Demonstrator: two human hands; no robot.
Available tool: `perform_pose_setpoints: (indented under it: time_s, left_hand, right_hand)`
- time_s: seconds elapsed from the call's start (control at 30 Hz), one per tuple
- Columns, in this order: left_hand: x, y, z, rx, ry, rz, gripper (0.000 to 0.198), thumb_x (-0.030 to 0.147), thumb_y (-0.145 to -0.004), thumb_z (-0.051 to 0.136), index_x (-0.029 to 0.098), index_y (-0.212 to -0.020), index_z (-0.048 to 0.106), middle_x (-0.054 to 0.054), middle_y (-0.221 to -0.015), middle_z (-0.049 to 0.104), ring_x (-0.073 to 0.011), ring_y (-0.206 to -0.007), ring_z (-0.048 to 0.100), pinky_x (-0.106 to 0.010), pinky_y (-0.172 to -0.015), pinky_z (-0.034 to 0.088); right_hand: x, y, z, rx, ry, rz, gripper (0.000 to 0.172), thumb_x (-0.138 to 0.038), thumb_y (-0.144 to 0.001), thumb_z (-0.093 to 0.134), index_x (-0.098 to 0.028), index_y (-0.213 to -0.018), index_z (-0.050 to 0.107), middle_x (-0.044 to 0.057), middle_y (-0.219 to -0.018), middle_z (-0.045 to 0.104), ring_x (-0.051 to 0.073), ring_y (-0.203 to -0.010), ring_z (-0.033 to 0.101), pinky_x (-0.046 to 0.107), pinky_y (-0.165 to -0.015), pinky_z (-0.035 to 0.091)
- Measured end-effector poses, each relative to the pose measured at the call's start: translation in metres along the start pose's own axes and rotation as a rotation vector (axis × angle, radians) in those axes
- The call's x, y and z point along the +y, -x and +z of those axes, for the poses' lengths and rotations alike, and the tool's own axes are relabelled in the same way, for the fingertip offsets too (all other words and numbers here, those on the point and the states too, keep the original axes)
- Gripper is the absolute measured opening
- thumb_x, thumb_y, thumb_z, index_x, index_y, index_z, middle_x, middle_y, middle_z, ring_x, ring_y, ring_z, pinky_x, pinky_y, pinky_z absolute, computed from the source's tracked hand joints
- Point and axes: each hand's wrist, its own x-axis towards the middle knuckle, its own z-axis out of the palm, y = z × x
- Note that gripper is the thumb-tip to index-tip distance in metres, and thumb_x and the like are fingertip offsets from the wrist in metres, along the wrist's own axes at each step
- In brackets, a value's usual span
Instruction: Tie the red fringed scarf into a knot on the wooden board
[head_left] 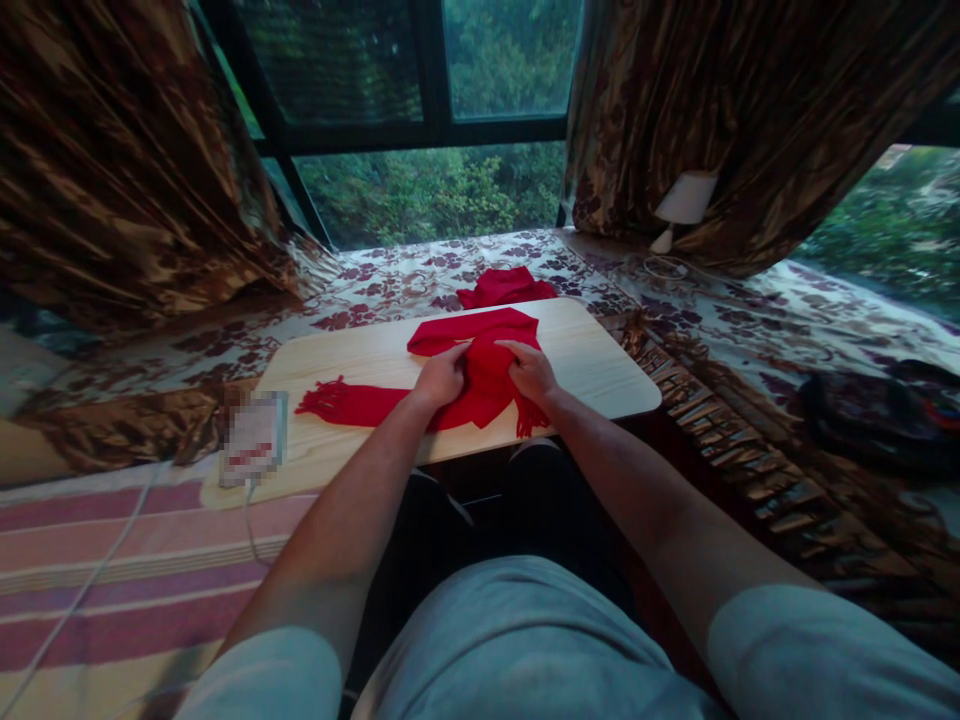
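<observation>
A red scarf (491,370) with fringed ends lies loosely folded on a small pale wooden table (600,360). One fringed end stretches out to the left, and another fringe hangs near the table's front edge. My left hand (442,376) is closed on the scarf's middle, its thumb pointing inward. Opposite it, my right hand (531,372) grips the same part from the right, fingers curled into the cloth. The fingertips of both hands are partly hidden by the fabric.
More red cloth (506,287) lies just past the table's far edge, on a flower-patterned cover. A blurred-out device (253,438) with a cable rests at the table's left end. A small white lamp (686,200) stands by the curtains. A dark bag (877,425) is at the right.
</observation>
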Motion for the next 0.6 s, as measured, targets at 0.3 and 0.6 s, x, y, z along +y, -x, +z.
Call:
perform_pose_setpoints:
  time_s: [0.3,0.6]
  left_hand:
    - [-0.001,-0.021,-0.009,0.178,-0.161,-0.190,0.030,0.019,-0.087,0.053,0.019,-0.102,0.079,-0.012,-0.105,0.078,-0.0256,-0.102,0.071,-0.034,-0.098,0.049]
    - [-0.036,-0.032,-0.052,0.698,0.565,-0.736,0.033,0.013,-0.071,0.047,0.014,-0.099,0.064,-0.006,-0.080,0.070,-0.0186,-0.072,0.069,-0.031,-0.070,0.055]
  right_hand:
    - [-0.002,0.000,-0.001,0.088,-0.126,0.056,0.045,-0.016,-0.085,0.050,-0.027,-0.122,0.074,-0.001,-0.124,0.073,0.019,-0.119,0.064,0.034,-0.110,0.046]
    - [0.012,-0.008,-0.001,0.432,-0.350,0.384,0.040,-0.035,-0.088,0.045,-0.023,-0.115,0.073,0.002,-0.100,0.077,0.021,-0.094,0.066,0.032,-0.086,0.053]
